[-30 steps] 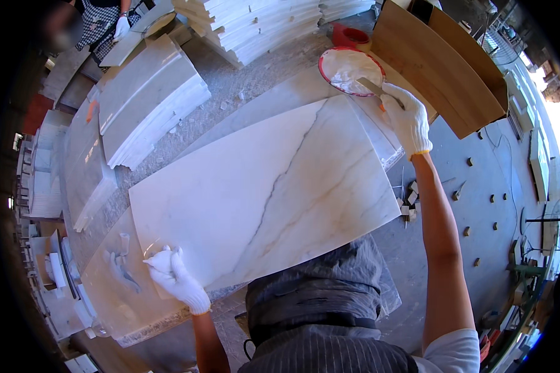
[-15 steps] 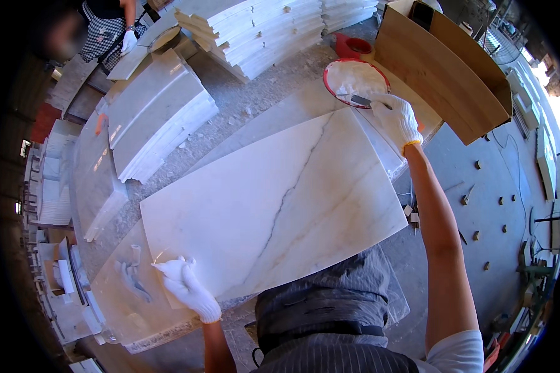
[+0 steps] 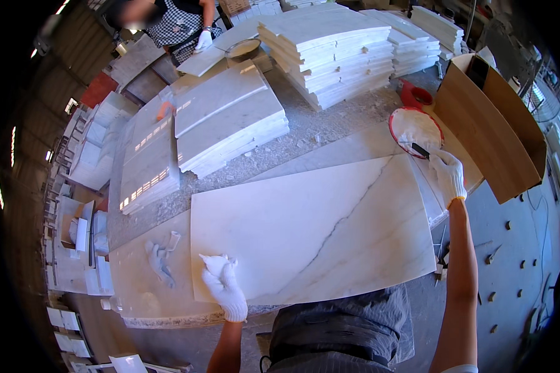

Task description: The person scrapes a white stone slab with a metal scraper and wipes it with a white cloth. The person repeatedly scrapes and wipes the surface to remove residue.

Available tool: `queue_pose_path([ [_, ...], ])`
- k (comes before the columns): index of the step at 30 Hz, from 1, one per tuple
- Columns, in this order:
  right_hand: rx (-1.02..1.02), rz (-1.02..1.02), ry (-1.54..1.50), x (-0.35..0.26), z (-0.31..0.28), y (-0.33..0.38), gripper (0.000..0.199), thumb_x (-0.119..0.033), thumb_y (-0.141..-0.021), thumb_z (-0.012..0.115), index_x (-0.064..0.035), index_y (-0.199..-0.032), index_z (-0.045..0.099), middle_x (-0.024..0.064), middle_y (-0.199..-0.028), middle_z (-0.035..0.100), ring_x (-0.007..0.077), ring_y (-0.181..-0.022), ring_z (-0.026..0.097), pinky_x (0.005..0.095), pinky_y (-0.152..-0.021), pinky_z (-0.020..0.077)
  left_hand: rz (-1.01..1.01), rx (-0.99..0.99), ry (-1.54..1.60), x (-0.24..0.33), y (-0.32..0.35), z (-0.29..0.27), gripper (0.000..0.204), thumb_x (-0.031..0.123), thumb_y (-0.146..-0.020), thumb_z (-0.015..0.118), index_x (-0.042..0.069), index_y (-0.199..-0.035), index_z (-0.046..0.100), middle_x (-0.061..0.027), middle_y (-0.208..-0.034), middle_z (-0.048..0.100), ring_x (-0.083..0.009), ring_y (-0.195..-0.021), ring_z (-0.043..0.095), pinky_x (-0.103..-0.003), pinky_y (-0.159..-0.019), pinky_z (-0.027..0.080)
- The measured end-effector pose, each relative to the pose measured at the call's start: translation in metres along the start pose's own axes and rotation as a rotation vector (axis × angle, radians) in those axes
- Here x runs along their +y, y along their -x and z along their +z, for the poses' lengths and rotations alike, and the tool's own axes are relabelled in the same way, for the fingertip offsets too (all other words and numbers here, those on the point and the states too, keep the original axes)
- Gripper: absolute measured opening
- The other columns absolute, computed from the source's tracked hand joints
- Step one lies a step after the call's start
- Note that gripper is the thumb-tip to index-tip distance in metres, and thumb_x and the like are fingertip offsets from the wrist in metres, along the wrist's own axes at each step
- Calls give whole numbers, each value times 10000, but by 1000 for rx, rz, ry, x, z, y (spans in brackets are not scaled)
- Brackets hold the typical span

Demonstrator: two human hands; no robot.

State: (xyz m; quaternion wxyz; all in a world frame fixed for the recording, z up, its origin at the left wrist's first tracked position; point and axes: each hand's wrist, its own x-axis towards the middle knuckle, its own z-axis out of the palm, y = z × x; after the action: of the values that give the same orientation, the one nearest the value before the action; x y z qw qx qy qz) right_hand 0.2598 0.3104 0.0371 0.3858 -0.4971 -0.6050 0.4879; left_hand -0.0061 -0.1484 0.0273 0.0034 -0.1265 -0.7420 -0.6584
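Note:
A white marble slab (image 3: 292, 230) with a dark grey vein lies in front of me on the worktable. My left hand (image 3: 224, 287), in a white knit glove, is over the slab's near left part, its fingers curled; whatever they may hold is hidden. My right hand (image 3: 448, 177), also gloved, is closed around a putty knife (image 3: 420, 150) at the near rim of a red-rimmed bowl (image 3: 442, 133). White paste (image 3: 417, 127) fills the bowl, and the knife's tip is at the paste. The bowl stands beyond the slab's far right corner.
A crumpled grey glove (image 3: 160, 264) lies left of the slab. Beyond are stacked marble pieces (image 3: 230, 121) and a taller stack (image 3: 342, 62). An open cardboard box (image 3: 488, 133) and a red tape roll (image 3: 415, 94) are near the bowl. Another person's gloved hand (image 3: 203, 41) is at the far left.
The view has swung left, so the scene sits farther right and most of it lower. My right hand still holds the putty knife at the bowl; my left hand stays over the slab.

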Motion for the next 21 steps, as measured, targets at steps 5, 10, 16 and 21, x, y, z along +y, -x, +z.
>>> queue_pose_path([
  [5,18,-11,-50,6,-6,0,289,-138,-918,623,16,-1150,701,-4,-745,610,74,-581,509,233,-529,417,-8,-21,0,2,0,1,376,7,-983,531,-45,-1315,364,-154,-1195,533,-211,-1028,591,-353,-951,515],
  [10,-67,13,-123,-21,-7,25,300,-142,-949,607,26,-1184,684,-25,-705,558,64,-575,482,217,-520,397,42,-44,-33,-4,0,-4,346,13,-987,534,-44,-1291,378,-151,-1188,541,-203,-1028,593,-345,-952,505],
  [16,-197,83,-198,-50,25,74,336,-166,-950,599,26,-1221,653,-3,-794,588,65,-613,526,212,-565,479,-22,19,-45,3,-1,-2,362,17,-973,580,-39,-1278,392,-133,-1182,563,-182,-1034,594,-320,-950,486],
  [21,-336,180,-195,-59,60,121,333,-163,-944,626,36,-1209,659,29,-821,613,87,-677,572,235,-613,502,-27,28,-6,0,-5,-1,359,-10,-941,623,-32,-1247,437,-120,-1172,576,-174,-1042,593,-317,-948,495],
])
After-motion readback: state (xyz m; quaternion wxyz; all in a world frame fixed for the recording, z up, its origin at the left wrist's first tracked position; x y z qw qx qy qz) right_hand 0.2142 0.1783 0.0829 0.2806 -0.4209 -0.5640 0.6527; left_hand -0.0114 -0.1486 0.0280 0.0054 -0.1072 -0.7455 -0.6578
